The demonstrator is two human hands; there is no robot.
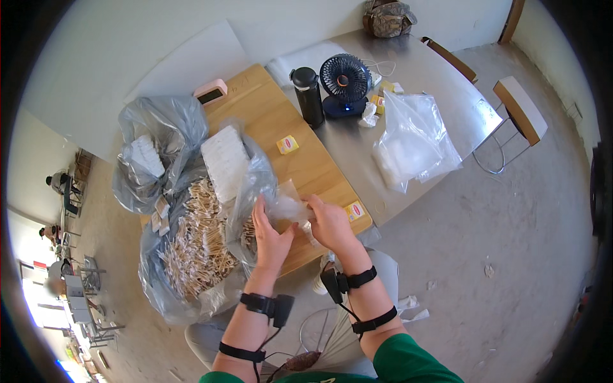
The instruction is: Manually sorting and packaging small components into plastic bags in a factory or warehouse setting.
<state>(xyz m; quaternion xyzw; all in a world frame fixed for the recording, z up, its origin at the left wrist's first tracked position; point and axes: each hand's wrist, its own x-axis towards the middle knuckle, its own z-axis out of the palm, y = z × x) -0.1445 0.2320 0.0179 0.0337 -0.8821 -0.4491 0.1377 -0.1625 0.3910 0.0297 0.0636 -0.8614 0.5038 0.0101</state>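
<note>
Over the near end of the wooden board, my right hand (331, 225) is closed on a small clear plastic bag (288, 205). My left hand (273, 242) is beside that bag, thumb and fingers apart, with its fingertips near the bag's left side. To its left, a large grey plastic bag (153, 281) lies open, full of loose wooden-stick cotton swabs (203, 239). A white block of stacked packs (225, 163) rests at the far side of the swab pile. Any small item inside the clear bag is too blurred to make out.
A second grey bag (185, 121) holds white packs (147, 156). Small yellow boxes (287, 145) sit on the wooden board (306, 153). A black bottle (308, 96), a fan (345, 80) and a stack of clear bags (418, 143) stand or lie on the metal table. A chair (520, 108) is at right.
</note>
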